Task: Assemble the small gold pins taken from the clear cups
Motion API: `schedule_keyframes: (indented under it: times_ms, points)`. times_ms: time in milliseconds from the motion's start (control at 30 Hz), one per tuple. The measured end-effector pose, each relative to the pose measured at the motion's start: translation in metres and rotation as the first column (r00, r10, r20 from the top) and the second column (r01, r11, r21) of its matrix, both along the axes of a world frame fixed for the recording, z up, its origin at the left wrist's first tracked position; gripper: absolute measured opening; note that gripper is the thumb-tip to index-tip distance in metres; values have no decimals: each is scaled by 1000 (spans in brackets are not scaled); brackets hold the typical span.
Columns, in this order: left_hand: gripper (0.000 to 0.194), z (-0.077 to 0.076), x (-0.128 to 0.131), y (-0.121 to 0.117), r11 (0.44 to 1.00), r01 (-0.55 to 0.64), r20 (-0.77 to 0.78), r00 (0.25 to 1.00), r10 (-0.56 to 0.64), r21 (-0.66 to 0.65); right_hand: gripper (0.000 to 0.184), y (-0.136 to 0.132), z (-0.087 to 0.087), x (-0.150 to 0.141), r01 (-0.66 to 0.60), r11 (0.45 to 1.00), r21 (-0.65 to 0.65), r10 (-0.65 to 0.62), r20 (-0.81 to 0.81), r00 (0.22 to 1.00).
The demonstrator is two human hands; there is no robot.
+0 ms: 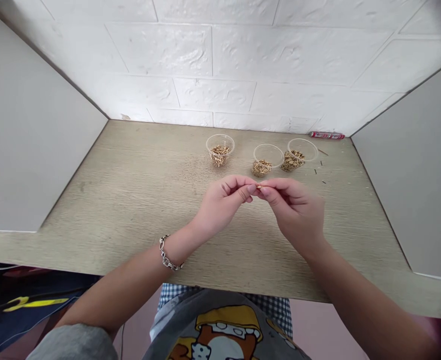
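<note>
In the head view, the left hand [220,207] and right hand [293,215] meet over a wood-grain bench [160,200], each grip closed at the fingertips on one small brass pin [260,187]. Three clear plastic cups [268,161] of similar brass pins stand beyond; the lettering on a red tube [327,135] at the rear edge is too small to read.

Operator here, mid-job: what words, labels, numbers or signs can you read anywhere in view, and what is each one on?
Red tube at the table's back edge: markings too small and blurred to read.
Shirt print: a cartoon, no readable words.
Yellow mark on the dark item at lower left: too blurred to tell if it is lettering.
Clear cups: no writing shows.
Nothing can be quoted.
</note>
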State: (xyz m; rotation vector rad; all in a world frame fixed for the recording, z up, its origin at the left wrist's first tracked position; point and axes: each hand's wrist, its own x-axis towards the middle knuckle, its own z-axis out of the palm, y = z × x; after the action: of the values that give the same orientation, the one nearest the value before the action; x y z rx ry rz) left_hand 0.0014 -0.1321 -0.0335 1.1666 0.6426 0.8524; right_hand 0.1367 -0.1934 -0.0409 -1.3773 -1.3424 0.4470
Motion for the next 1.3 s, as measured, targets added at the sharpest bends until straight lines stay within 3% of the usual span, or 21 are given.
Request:
schedule_keyframes:
  times_ms: [433,633,833,1133,1200,1300]
  points:
    - [9,0,-1,-1,995,-19,-60,998,25,94,6,1,2,2,-2,1000,4,2,65,998]
    - [11,-2,1,0,995,-7,49,999,12,-103,8,3,1,2,49,996,71,-60,162,985]
    - [14,-3,0,3,964,18,73,997,1,-267,10,9,1,4,-16,963,270,-138,543,828]
    - [13,-1,-1,5,880,128,162,985,-60,-457,14,12,-4,8,-26,953,301,-153,555,818]
    - [13,-1,-2,5,882,119,156,986,-52,-457,16,12,-2,8,-19,954,298,-150,535,831]
    - [13,-2,-1,5,928,65,119,993,-23,-366,17,9,3,7,11,964,265,-133,449,884]
